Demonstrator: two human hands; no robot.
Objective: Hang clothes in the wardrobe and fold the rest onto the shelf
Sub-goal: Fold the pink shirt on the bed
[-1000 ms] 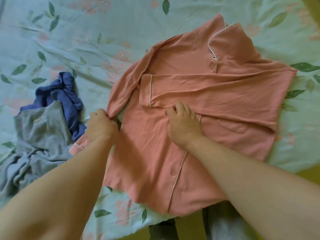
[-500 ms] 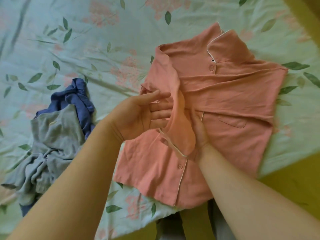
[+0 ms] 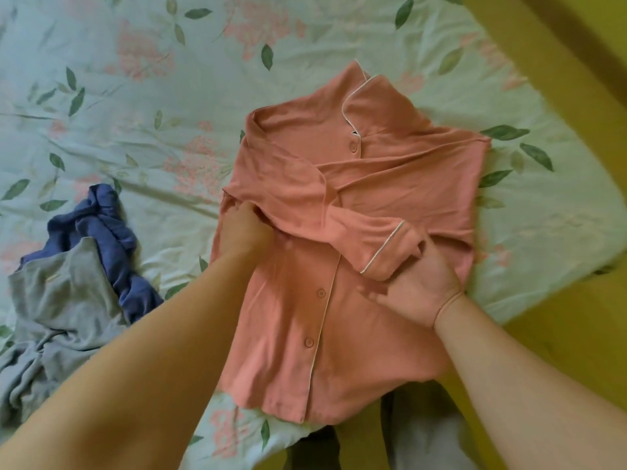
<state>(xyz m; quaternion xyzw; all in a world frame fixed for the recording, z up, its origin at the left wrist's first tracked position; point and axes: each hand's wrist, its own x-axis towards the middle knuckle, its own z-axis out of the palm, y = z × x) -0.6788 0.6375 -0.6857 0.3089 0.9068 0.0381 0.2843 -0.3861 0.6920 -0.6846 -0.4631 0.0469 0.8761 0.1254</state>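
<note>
A salmon-pink pyjama shirt (image 3: 339,300) with white piping lies front up on the bed, both sleeves folded across its chest. My left hand (image 3: 242,228) grips the folded left edge of the shirt, where the sleeve turns inward. My right hand (image 3: 415,286) holds the cuff end of that sleeve, thumb over it and fingers underneath, near the shirt's right side.
A crumpled grey garment (image 3: 54,317) and a blue garment (image 3: 105,232) lie in a heap on the left of the bed. The floral sheet (image 3: 169,96) covers the bed; its right edge and corner meet a yellow floor (image 3: 576,334).
The left sleeve has been carried across the shirt to the right. My left hand moved back to the left fold. My right hand came out from under the sleeve and took its cuff.
</note>
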